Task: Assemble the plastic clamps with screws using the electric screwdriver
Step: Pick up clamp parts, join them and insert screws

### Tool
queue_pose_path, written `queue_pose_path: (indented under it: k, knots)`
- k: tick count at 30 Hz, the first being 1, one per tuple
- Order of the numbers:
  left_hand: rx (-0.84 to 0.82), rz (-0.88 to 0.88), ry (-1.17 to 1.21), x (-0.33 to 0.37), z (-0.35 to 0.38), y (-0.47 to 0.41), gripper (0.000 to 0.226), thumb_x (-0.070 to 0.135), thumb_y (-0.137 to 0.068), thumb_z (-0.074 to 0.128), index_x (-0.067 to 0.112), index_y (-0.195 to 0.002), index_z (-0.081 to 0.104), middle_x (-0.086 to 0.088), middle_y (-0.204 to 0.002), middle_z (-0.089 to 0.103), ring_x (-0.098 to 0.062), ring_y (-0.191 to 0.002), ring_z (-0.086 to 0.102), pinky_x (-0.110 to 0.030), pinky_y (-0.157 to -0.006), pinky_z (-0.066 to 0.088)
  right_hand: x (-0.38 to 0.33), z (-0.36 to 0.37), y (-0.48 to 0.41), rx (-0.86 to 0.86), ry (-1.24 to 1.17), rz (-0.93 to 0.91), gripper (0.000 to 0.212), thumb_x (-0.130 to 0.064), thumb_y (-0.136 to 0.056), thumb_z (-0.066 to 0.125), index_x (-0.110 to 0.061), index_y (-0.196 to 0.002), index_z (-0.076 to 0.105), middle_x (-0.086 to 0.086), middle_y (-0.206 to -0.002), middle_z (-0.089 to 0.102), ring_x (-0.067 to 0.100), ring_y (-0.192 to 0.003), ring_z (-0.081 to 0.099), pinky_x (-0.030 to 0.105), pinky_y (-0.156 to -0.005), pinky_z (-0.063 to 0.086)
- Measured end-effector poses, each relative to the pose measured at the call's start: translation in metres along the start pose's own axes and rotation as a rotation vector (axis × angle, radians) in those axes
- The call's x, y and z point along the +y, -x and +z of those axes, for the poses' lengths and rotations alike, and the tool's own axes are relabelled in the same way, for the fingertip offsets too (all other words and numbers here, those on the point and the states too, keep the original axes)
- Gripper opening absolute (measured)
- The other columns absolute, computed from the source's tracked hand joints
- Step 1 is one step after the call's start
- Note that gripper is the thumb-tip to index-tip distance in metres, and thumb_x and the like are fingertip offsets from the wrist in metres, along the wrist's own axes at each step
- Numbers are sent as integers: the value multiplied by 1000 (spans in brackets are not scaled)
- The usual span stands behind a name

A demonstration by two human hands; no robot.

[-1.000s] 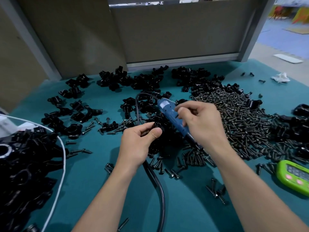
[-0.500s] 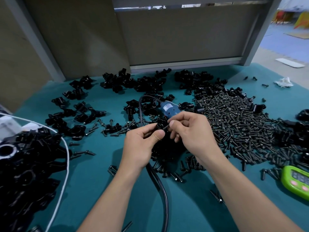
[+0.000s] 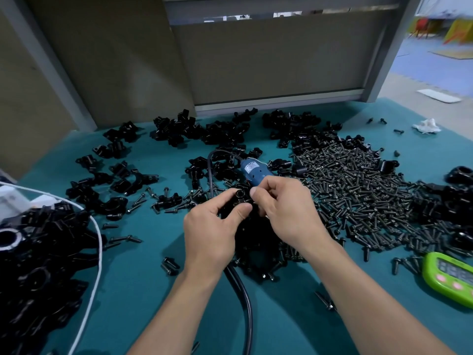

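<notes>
My left hand (image 3: 212, 226) holds a black plastic clamp (image 3: 239, 199) between thumb and fingers above the teal table (image 3: 143, 290). My right hand (image 3: 289, 213) meets it from the right, its fingertips curled and pinching a small screw at the clamp; the screw is mostly hidden. The blue electric screwdriver (image 3: 253, 171) sticks out from behind my right fingers, its lower part hidden under the hand. Its black cable (image 3: 245, 303) loops back and runs toward me between my arms.
A big heap of dark screws (image 3: 358, 190) lies to the right. Loose clamps (image 3: 217, 131) spread along the back, with a pile of black parts (image 3: 38, 265) and a white cord (image 3: 94, 252) at left. A green timer (image 3: 450, 278) sits front right.
My right hand, which gripped the screwdriver a second ago, has shifted left to the clamp and now works at it with its fingertips. My left hand stays on the clamp.
</notes>
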State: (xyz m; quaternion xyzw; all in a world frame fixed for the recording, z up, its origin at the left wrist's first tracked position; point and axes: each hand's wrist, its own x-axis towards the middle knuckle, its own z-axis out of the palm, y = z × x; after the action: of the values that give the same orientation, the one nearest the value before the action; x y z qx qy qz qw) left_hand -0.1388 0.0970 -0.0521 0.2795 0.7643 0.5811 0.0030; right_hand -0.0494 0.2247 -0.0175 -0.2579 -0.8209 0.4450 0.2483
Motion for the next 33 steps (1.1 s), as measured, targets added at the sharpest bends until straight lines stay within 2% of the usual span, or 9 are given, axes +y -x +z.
queue_pose_path:
  k: [4, 6, 9, 13, 19, 21, 25, 30, 33]
  knots:
    - [59, 1, -54, 8, 3, 1, 43, 36, -83, 84, 28, -124, 75, 16, -120, 74, 3, -105, 69, -21, -97, 54, -4, -3, 0, 8, 6, -5, 43, -36, -98, 64, -17, -60, 56, -1, -50, 57, 5, -43, 43, 23, -45, 43]
    - [48, 10, -88, 10, 3, 4, 41, 36, -83, 84, 30, -122, 76, 20, -110, 75, -11, -82, 73, -28, -79, 60, -6, -2, 1, 20, 35, -3, 49, -38, -99, 61, -15, -58, 50, -1, -49, 48, 13, -48, 43, 35, -52, 47]
    - [27, 42, -126, 6, 6, 6, 40, 36, -82, 84, 32, -121, 76, 16, -91, 76, -6, -36, 47, -16, -47, 41, -8, -2, 2, 35, 100, 16, 57, -43, -101, 54, -18, -52, 41, -5, -48, 44, 15, -48, 40, 34, -49, 32]
    - [18, 16, -92, -1, 8, 5, 36, 33, -84, 83, 33, -120, 76, 9, -61, 72, -5, -29, 32, -11, -36, 29, -11, 1, 7, -24, 176, 21, 56, -46, -103, 48, -21, -53, 43, 0, -55, 51, 26, -58, 50, 37, -53, 30]
    - [-71, 12, -123, -9, 5, 0, 33, 28, -86, 82, 34, -118, 76, 20, -51, 61, -7, -49, 44, -8, -43, 37, -10, -18, 14, -262, 297, -61, 30, -24, -102, 51, -17, -75, 61, -3, -66, 55, 22, -69, 53, 32, -61, 33]
    - [-92, 25, -122, -9, 5, 0, 34, 28, -85, 83, 35, -117, 77, 30, -70, 70, 3, -55, 53, -4, -54, 43, -12, -22, 14, -276, 319, -58, 27, -21, -102, 53, -18, -77, 63, -2, -67, 55, 25, -73, 53, 32, -63, 32]
    - [-95, 77, -91, -9, 4, -4, 33, 24, -84, 84, 25, -117, 79, 18, -105, 73, 19, -94, 64, -10, -88, 51, -13, -25, 10, -247, 263, -24, 32, -30, -100, 61, -24, -69, 63, -1, -67, 64, 18, -66, 58, 31, -60, 42]
    - [-99, 30, -69, -8, 5, -6, 36, 25, -83, 85, 26, -119, 78, 12, -111, 75, 4, -103, 69, -26, -97, 54, -5, -21, 9, -150, 80, 14, 17, -26, -93, 72, -20, -78, 70, -7, -58, 65, 2, -51, 57, 19, -56, 43]
    - [-105, 61, -75, -6, 6, -4, 36, 25, -84, 84, 25, -119, 77, 18, -110, 73, 17, -100, 65, -7, -87, 50, -3, -17, 6, -147, 109, 45, 32, -32, -97, 67, -22, -66, 65, -1, -59, 68, 9, -50, 59, 22, -51, 43]
